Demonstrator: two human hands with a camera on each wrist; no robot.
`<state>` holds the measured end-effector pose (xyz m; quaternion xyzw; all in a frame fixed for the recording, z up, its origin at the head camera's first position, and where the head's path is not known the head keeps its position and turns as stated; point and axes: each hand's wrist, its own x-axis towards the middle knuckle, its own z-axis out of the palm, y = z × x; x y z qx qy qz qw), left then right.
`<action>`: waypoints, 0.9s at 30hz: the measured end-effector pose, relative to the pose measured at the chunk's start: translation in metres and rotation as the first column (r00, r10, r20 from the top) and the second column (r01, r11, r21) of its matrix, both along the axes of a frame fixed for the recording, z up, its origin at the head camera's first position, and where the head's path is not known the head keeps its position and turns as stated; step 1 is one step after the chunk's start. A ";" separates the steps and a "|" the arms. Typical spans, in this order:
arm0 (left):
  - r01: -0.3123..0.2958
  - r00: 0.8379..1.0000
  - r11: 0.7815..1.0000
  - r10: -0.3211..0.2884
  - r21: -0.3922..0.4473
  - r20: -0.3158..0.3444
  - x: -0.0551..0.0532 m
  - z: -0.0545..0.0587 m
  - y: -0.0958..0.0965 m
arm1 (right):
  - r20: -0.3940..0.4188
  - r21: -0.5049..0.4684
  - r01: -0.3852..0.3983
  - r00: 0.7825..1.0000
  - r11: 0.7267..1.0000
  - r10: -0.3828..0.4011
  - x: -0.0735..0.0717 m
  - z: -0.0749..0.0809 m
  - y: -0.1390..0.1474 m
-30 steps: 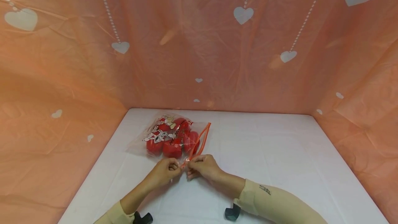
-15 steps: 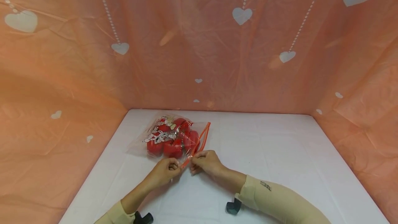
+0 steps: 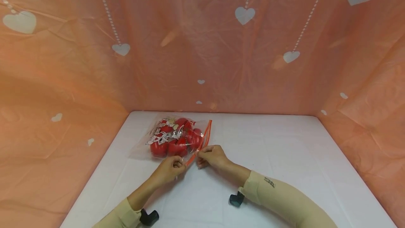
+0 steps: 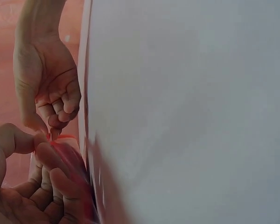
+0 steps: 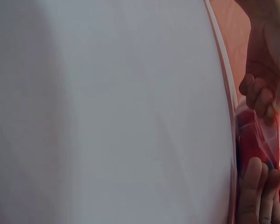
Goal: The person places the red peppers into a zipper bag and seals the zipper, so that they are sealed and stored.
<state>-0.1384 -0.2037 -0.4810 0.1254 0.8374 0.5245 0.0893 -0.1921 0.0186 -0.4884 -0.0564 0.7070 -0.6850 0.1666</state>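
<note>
A clear zip bag (image 3: pixel 142 148) printed with cartoon figures lies on the white table, with several red rounded things (image 3: pixel 178 147) inside. Its orange zip strip (image 3: pixel 207 129) runs along the right side, the two strips apart toward the far end. My left hand (image 3: pixel 169 170) pinches the near corner of the bag at the end of the strip. Slightly farther along, my right hand (image 3: pixel 215 157) pinches the strip between thumb and forefinger. In the left wrist view, the fingertips of the left hand (image 4: pixel 42 158) and right hand (image 4: pixel 49 79) come close together at the orange edge.
The white-covered table (image 3: pixel 278 161) stretches to the right of the bag. An orange curtain (image 3: pixel 221 62) with white hearts stands around its back and sides. Black wrist mounts (image 3: pixel 149 217) hang under both sleeves.
My right hand has slid along the orange strip, away from me and slightly right. The left hand stays on the corner, and the bag's open edge has shifted slightly away from me.
</note>
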 end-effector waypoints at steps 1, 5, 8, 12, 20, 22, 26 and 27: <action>-0.004 1.000 1.000 0.004 -0.004 0.001 -0.001 0.000 0.000 | 0.000 0.000 -0.002 1.000 1.000 0.002 -0.001 0.001 0.000; -0.013 1.000 1.000 0.013 -0.010 0.006 -0.002 0.000 -0.001 | 0.004 -0.008 -0.004 1.000 1.000 0.004 -0.007 0.002 0.003; -0.013 1.000 1.000 0.013 -0.004 0.007 -0.003 0.000 -0.001 | 0.001 -0.015 0.000 1.000 1.000 0.000 -0.011 0.001 0.005; -0.015 1.000 1.000 0.015 0.008 0.010 -0.002 0.001 -0.002 | -0.007 -0.005 -0.001 1.000 1.000 0.001 -0.015 0.003 0.006; -0.021 1.000 0.999 0.020 0.043 0.019 -0.003 0.001 -0.001 | -0.020 0.018 0.038 0.999 0.999 -0.038 -0.023 0.002 0.006; -0.028 0.999 0.999 0.027 0.043 0.019 -0.002 0.001 0.000 | -0.008 0.015 0.044 0.999 0.999 -0.044 -0.025 0.003 0.006; -0.044 0.999 0.999 0.044 0.031 0.016 -0.002 0.002 0.001 | -0.016 0.028 0.044 0.999 0.999 -0.043 -0.028 0.005 0.008; -0.047 0.999 0.998 0.047 0.028 0.015 -0.002 0.002 0.001 | -0.021 0.030 0.046 0.999 0.998 -0.046 -0.029 0.005 0.008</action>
